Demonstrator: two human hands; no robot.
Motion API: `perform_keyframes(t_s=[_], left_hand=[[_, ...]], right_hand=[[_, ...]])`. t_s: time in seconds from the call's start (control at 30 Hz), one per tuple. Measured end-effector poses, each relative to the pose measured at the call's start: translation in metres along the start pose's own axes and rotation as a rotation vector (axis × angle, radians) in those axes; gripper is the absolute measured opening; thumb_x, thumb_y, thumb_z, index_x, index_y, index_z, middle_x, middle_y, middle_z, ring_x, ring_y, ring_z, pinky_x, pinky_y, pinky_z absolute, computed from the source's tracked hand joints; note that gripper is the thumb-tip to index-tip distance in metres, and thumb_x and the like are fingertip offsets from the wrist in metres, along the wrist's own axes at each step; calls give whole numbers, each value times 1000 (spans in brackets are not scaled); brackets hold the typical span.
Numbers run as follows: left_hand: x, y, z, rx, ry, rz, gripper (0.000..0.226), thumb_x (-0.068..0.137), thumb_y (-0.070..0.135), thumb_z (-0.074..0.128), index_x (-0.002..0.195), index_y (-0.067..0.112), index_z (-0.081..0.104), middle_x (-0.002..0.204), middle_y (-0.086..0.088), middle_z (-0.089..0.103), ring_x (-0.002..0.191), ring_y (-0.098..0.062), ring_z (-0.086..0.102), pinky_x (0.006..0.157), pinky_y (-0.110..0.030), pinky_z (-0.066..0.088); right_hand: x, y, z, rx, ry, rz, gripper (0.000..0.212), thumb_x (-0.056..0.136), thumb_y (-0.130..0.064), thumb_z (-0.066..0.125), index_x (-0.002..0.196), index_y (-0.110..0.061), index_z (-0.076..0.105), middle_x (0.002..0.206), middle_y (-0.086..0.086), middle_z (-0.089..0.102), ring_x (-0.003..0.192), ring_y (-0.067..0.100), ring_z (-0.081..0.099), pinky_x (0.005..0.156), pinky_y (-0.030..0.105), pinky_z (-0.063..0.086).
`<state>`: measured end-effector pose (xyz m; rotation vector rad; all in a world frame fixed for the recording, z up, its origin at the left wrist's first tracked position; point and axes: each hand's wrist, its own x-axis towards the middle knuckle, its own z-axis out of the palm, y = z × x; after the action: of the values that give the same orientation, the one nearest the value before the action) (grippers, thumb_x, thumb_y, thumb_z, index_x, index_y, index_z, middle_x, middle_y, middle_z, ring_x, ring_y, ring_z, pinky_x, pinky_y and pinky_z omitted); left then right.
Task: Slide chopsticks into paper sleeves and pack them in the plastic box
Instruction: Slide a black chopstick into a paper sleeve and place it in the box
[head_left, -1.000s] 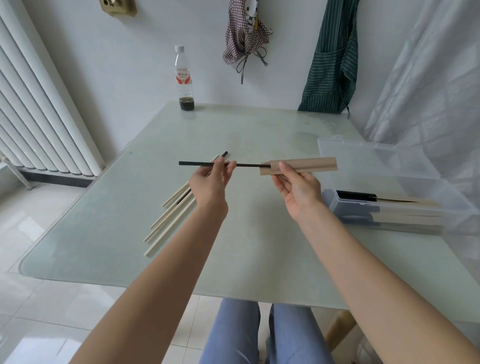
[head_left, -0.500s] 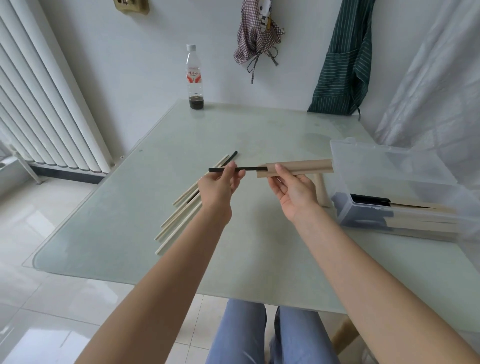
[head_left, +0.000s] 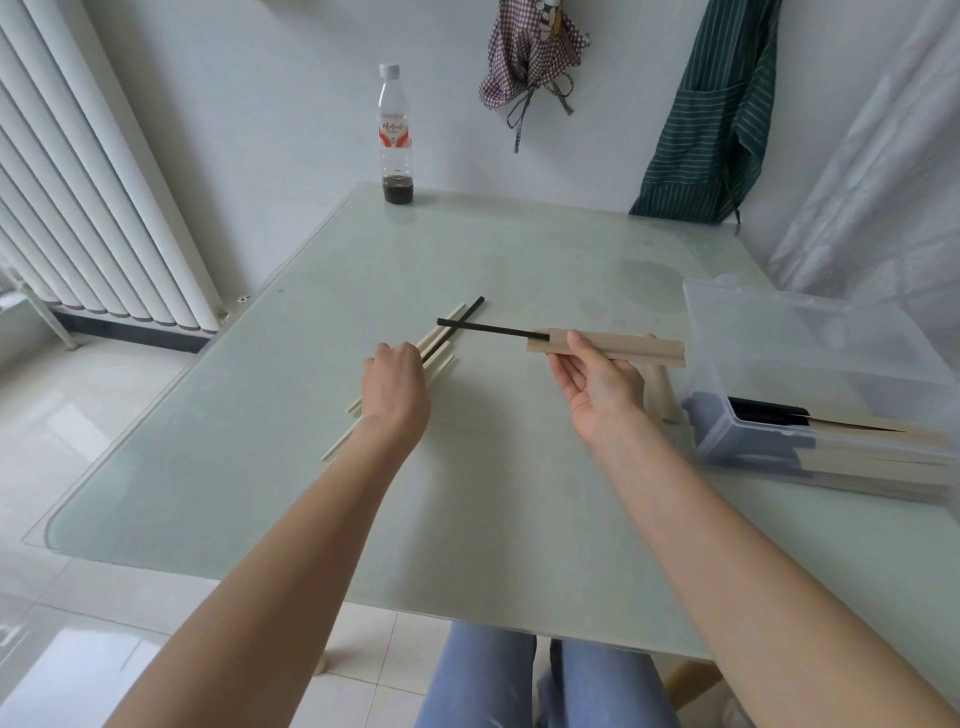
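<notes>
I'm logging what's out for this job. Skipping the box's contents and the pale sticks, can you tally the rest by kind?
Black chopsticks: 2
Paper sleeve, held in the right hand: 1
Plastic box: 1
Bottle: 1
Hanging cloths: 2
Total: 7

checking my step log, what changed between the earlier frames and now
The left hand let go of the thin black chopstick and dropped to the pile of loose pale wooden and black chopsticks on the table. The right hand holds the tan paper sleeve as before, chopstick partly inserted. The clear plastic box and bottle stayed put.
</notes>
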<state>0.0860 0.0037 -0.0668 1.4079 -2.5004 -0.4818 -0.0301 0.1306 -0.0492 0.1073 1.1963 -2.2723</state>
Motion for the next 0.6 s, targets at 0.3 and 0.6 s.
perform_keyframes(t_s=[0.3,0.6], left_hand=[[9,9,-4,125,-28,15,22,78,-20,44,89,-3,54,105,-22,59,99,-39,56,69,-35,39],[22,8,-4,80,-91,-49,16,84,-9,48,75,4,43,91,-15,51,85,-33,47,67,-33,37]], right_hand=[[10,9,0,-9,9,38,8,87,1,61,83,-5,59,84,10,64,77,18,64,63,23,58],[12,9,-2,-3,26,47,8,86,1,62,82,-5,58,85,10,64,77,18,64,62,22,58]])
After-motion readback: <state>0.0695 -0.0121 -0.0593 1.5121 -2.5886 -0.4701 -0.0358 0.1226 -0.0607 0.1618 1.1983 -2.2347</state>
